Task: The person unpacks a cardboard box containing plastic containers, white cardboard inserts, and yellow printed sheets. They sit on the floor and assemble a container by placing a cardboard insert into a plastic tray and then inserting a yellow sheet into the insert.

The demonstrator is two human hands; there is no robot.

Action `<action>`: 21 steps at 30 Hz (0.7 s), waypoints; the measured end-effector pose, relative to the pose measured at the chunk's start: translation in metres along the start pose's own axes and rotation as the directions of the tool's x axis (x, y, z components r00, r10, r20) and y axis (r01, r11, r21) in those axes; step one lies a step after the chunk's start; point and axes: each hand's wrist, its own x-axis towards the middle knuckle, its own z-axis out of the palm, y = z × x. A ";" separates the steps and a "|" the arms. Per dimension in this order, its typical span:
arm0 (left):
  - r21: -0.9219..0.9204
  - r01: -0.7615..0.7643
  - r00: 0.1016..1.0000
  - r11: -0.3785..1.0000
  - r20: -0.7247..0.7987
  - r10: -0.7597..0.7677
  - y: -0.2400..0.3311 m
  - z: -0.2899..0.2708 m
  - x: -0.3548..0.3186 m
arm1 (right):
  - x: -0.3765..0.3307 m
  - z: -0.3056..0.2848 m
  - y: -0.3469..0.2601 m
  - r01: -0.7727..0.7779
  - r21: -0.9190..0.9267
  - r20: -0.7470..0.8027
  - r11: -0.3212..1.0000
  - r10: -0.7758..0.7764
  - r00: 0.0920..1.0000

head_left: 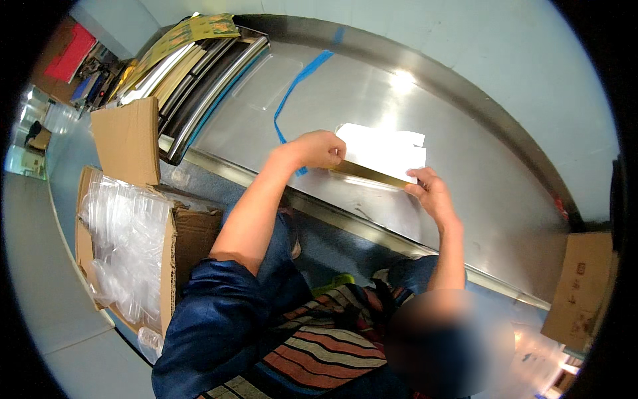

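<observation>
Left hand curled shut, fingers folded over the left end of a flat gold tray, knuckles up. Right hand half closed, thumb and fingers pinching the tray's right corner, where the white sheet on top ends. Sheet covering nearly all of the tray, only a thin gold strip showing along the near side. Tray lying flat on the steel table, close to its near edge and roughly midway along it. Just left of the left hand, a loop of blue tape stuck to the steel and running off toward the far edge. Beside the tape, a clear plastic lid, flat on the steel. At the table's left end, a leaning stack of trays and boards. Below the near edge, on the left, an open cardboard box full of clear plastic containers. Another cardboard box past the right end.
</observation>
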 end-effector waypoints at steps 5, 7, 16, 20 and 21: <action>0.025 0.049 0.999 0.998 -0.003 -0.049 0.003 0.004 -0.005 | -0.001 -0.003 -0.010 -0.053 -0.039 0.018 0.998 0.054 0.998; -0.050 0.029 0.999 0.998 0.017 -0.028 0.004 0.001 -0.013 | -0.001 -0.003 -0.012 -0.097 -0.047 0.022 0.994 0.098 0.995; -0.046 0.038 0.999 0.998 0.005 -0.038 -0.003 0.008 -0.014 | 0.023 0.069 -0.088 0.397 -0.430 -0.035 0.811 -0.454 0.890; -0.188 0.033 0.999 0.982 -0.033 -0.040 -0.004 0.008 -0.015 | 0.046 0.127 -0.086 0.395 -0.432 -0.073 0.811 -0.468 0.881; -0.224 0.050 0.998 0.973 -0.037 -0.060 -0.006 0.011 -0.018 | 0.044 0.126 -0.091 0.379 -0.370 -0.099 0.848 -0.442 0.892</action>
